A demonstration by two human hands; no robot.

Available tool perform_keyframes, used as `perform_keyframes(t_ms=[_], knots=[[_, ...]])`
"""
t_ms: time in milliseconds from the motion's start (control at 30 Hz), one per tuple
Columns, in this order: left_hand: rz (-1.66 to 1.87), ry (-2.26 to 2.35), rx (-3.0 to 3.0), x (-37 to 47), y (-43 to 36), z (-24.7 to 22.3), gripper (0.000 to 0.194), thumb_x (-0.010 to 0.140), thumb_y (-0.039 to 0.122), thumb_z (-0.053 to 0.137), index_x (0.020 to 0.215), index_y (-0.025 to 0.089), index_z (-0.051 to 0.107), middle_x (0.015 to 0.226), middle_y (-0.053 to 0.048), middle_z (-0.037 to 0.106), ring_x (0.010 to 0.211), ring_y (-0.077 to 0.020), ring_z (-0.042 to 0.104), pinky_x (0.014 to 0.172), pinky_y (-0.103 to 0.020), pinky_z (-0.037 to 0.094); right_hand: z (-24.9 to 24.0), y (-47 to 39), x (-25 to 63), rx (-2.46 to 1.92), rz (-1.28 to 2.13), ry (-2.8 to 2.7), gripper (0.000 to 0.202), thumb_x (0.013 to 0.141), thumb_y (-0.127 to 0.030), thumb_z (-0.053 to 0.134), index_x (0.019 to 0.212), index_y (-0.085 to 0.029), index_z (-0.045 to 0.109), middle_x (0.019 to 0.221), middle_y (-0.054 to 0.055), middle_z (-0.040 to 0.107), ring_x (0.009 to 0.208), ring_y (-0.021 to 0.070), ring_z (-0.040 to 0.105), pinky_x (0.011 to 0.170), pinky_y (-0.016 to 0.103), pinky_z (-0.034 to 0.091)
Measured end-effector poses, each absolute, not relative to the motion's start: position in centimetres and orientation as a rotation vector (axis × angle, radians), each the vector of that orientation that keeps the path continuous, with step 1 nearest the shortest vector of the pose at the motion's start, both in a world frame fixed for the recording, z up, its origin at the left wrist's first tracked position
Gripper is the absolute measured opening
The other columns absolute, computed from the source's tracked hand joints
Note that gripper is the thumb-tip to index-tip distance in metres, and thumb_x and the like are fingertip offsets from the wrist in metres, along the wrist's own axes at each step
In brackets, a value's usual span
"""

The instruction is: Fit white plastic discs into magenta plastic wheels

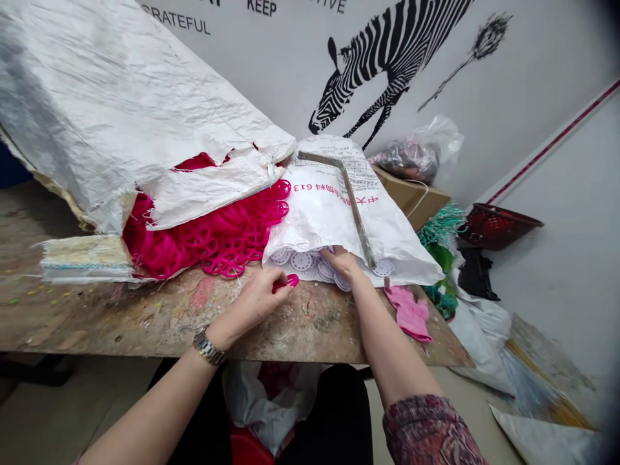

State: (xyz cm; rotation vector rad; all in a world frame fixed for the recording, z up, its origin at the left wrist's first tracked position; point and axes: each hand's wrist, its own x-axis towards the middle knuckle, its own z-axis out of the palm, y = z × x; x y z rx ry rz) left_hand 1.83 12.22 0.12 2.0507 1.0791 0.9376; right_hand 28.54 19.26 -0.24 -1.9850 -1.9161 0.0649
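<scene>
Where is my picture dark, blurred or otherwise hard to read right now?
Head view: light is soft and fairly even; head view: pink wheels blur together deeper in the pile; head view: the right hand is partly hidden at the edge of the printed sack; head view: both right corners fade dark and blurry.

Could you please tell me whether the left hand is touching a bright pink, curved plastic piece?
Touching: the head view shows the left hand closed on the bright pink, curved plastic piece, whose end sticks out beyond it.
</scene>
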Motion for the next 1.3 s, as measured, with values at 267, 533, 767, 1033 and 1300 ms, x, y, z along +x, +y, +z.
perform_keyframes(t_ms=[267, 533, 767, 1033, 1300], knots=[[0.993, 1.047, 1.658, -1.0, 8.0, 0.1, 0.017, 0.081, 0.034, 0.062, 0.081, 0.017, 0.063, 0.081, -0.002, 0.062, 0.071, -0.0145, 0.057, 0.064, -0.025, 0.047, 0.2, 16.5, 26.4, -1.986, 0.201, -1.987, 0.06, 0.089, -0.045, 0.053, 0.143, -0.021, 0.047, 0.136, 0.012, 0.06, 0.122, 0.0287, 0.058, 0.098, 0.038, 0.045], [1.067, 1.001, 1.524, -1.4, 7.0, -1.5, 0.021, 0.08, 0.037, 0.065, 0.083, 0.016, 0.062, 0.079, -0.001, 0.06, 0.065, -0.0116, 0.054, 0.059, -0.022, 0.044, 0.0, 14.4, 23.9, -1.914, 0.139, -2.174, 0.059, 0.088, -0.041, 0.054, 0.144, -0.027, 0.047, 0.14, 0.008, 0.058, 0.125, 0.0296, 0.054, 0.101, 0.039, 0.043], [1.121, 0.963, 1.46, -1.9, 7.5, -2.5, 0.024, 0.082, 0.038, 0.064, 0.086, 0.015, 0.062, 0.08, 0.0, 0.06, 0.069, -0.0116, 0.055, 0.064, -0.022, 0.044, 0.3, 13.4, 22.1, -1.844, 0.075, -2.296, 0.057, 0.089, -0.039, 0.053, 0.142, -0.021, 0.047, 0.138, 0.014, 0.057, 0.124, 0.0303, 0.053, 0.101, 0.04, 0.041], [1.176, 0.9, 1.5, -2.1, 7.6, -3.0, 0.021, 0.085, 0.036, 0.062, 0.087, 0.015, 0.062, 0.078, 0.001, 0.059, 0.071, -0.0112, 0.052, 0.065, -0.021, 0.041, 2.1, 12.2, 20.5, -1.71, 0.098, -2.397, 0.062, 0.084, -0.047, 0.065, 0.137, -0.019, 0.051, 0.128, 0.014, 0.062, 0.114, 0.0284, 0.059, 0.095, 0.038, 0.045], [1.252, 0.816, 1.44, -2.2, 7.8, -3.5, 0.023, 0.084, 0.039, 0.065, 0.082, 0.016, 0.062, 0.074, 0.002, 0.058, 0.069, -0.0113, 0.052, 0.065, -0.022, 0.04, 5.0, 7.5, 21.1, -1.507, -0.017, -2.088, 0.036, 0.09, -0.031, 0.06, 0.124, -0.018, 0.062, 0.122, 0.012, 0.066, 0.116, 0.0258, 0.058, 0.101, 0.042, 0.043]])
